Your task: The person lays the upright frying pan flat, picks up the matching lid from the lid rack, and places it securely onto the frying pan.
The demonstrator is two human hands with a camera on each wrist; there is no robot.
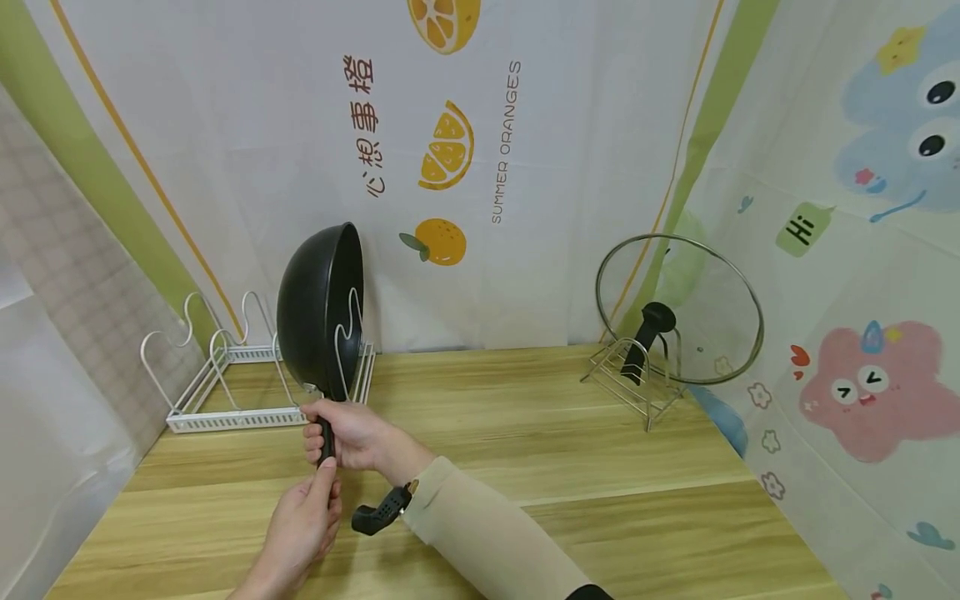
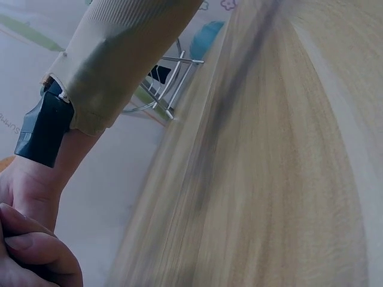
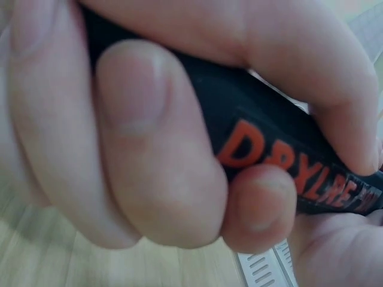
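Note:
A black wok (image 1: 307, 304) stands on its edge in the white wire rack (image 1: 232, 421), its open side facing right and its handle (image 1: 327, 442) towards me. My right hand (image 1: 356, 433) grips that handle close to the pan, fingers curled round it. Lower down, my left hand (image 1: 300, 512) holds the handle's end between thumb and fingers. Orange letters run along the black handle (image 3: 239, 101) in the right wrist view. Curled fingers (image 2: 42, 254) show at the lower left of the left wrist view, where the wok is out of sight.
A glass lid (image 1: 720, 312) with a metal rim and black knob leans in a small wire stand (image 1: 648, 408) at the back right. Printed curtains (image 1: 547, 275) hang behind and beside the wooden table (image 1: 480, 417). Empty rack loops (image 1: 161, 367) rise left of the wok.

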